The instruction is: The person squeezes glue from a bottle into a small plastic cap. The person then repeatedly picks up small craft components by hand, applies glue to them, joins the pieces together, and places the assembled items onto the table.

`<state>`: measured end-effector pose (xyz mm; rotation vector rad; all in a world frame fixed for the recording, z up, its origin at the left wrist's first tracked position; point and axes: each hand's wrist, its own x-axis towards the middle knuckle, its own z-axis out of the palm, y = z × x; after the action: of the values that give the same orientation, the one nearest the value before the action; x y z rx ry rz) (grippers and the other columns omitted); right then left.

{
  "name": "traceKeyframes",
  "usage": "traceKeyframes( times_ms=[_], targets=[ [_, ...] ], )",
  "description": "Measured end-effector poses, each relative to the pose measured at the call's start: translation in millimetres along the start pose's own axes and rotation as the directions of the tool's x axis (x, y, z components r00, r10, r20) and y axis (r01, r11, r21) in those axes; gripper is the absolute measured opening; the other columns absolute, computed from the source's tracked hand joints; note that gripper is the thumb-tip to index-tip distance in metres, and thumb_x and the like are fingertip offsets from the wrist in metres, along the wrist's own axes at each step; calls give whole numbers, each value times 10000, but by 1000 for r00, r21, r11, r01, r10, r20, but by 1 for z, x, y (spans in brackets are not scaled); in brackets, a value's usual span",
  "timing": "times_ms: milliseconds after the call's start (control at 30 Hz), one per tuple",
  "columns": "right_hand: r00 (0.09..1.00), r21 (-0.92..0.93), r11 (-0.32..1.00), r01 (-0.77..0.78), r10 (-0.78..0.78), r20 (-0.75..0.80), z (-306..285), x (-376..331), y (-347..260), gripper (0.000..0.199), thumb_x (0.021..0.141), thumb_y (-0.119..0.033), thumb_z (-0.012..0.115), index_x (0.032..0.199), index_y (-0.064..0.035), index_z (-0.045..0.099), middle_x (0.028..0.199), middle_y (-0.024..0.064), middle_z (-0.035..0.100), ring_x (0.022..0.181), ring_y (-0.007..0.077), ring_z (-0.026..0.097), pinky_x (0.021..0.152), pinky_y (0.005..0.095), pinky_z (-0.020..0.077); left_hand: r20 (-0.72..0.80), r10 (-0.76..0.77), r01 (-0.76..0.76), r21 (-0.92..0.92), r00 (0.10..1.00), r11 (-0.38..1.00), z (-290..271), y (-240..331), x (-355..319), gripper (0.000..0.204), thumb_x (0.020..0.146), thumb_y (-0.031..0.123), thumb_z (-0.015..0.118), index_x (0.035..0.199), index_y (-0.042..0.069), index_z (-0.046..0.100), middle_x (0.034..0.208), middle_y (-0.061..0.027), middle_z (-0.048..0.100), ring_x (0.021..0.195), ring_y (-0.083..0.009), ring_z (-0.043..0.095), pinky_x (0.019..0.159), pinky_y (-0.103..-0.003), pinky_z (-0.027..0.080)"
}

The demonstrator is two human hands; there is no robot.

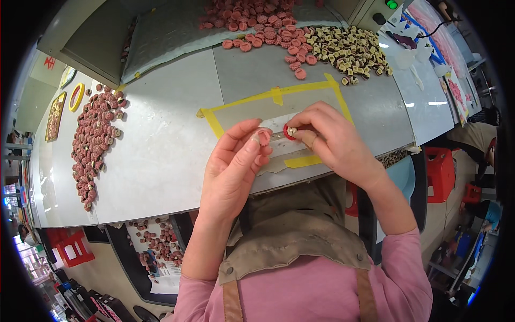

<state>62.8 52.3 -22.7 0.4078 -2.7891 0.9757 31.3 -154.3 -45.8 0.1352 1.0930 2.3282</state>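
Between the thumb and fingers of my left hand (233,155) is a pink scalloped cap (264,137), held above the taped work patch. My right hand (335,137) pinches a small cream-topped piece (292,131) at a red ring (286,132), just right of the left fingertips. I cannot tell whether the cream piece sits inside the ring or is only against it. The two hands are close together but apart. Under them lies a whitish strip (276,122) on a grey sheet edged with yellow tape (277,96).
Pink caps (263,24) are heaped at the back, beside a pile of cream-and-dark pieces (348,51). Reddish-brown assembled-looking pieces (96,139) lie at the left, near a yellow tape roll (76,97). A dark tray (145,257) with more pieces is below the table edge. Red stools (440,174) stand around.
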Motion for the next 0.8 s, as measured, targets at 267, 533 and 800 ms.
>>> traceKeyframes(
  times_ms=[267, 533, 800],
  targets=[
    [974, 644, 762, -68, 191, -124, 22, 8, -19, 148, 875, -38, 597, 1019, -7, 600, 965, 66, 575, 874, 145, 566, 769, 271, 460, -59, 76, -68, 123, 995, 990, 2, -3, 8, 274, 921, 93, 596, 1176, 10, 539, 1123, -73, 591, 1017, -137, 582, 869, -258, 467],
    [952, 466, 882, 71, 80, -297, 37, 6, -23, 187, 876, -78, 623, 1052, -26, 587, 965, 77, 574, 862, 176, 554, 739, 281, 457, -20, 431, -403, 321, 902, 857, 5, -28, 7, 213, 900, 33, 609, 1104, -9, 564, 1117, -81, 589, 1022, -134, 580, 892, -265, 473],
    [951, 414, 904, 105, 31, -309, 34, 0, -15, 224, 892, -183, 626, 1061, -42, 586, 1045, 90, 551, 935, 205, 534, 777, 298, 449, 8, 179, -177, 180, 984, 968, 2, -15, 7, 324, 914, 44, 589, 1220, 4, 492, 1083, -91, 602, 1002, -144, 587, 904, -285, 478]
  ],
)
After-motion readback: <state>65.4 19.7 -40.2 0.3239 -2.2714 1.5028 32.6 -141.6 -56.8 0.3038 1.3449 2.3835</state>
